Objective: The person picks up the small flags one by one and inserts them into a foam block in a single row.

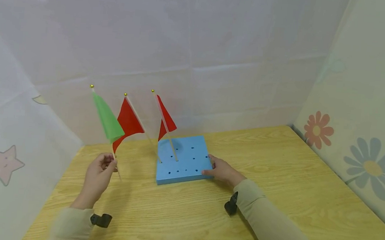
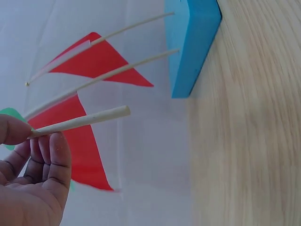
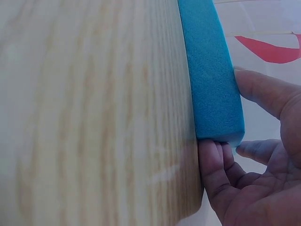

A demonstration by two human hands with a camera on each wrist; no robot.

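My left hand [image 1: 97,174] pinches the thin wooden stick of a green flag [image 1: 107,119] between thumb and fingers, left of a blue foam board [image 1: 182,176]. The flag tilts to the left, its gold-tipped end up. In the left wrist view the bare lower end of the stick [image 2: 106,116] juts out past the fingers. Two red flags, one nearer [image 1: 129,120] and one farther right [image 1: 168,120], stand leaning left in holes of the board. My right hand [image 1: 224,171] grips the board's right edge, thumb on top and fingers against the side.
Several small dark holes dot the board's top. It lies on a wood-grain table [image 1: 276,172] in front of a white cloth backdrop [image 1: 217,61]. At the right hangs a cloth with printed flowers [image 1: 372,168], at the left one with a star [image 1: 4,163].
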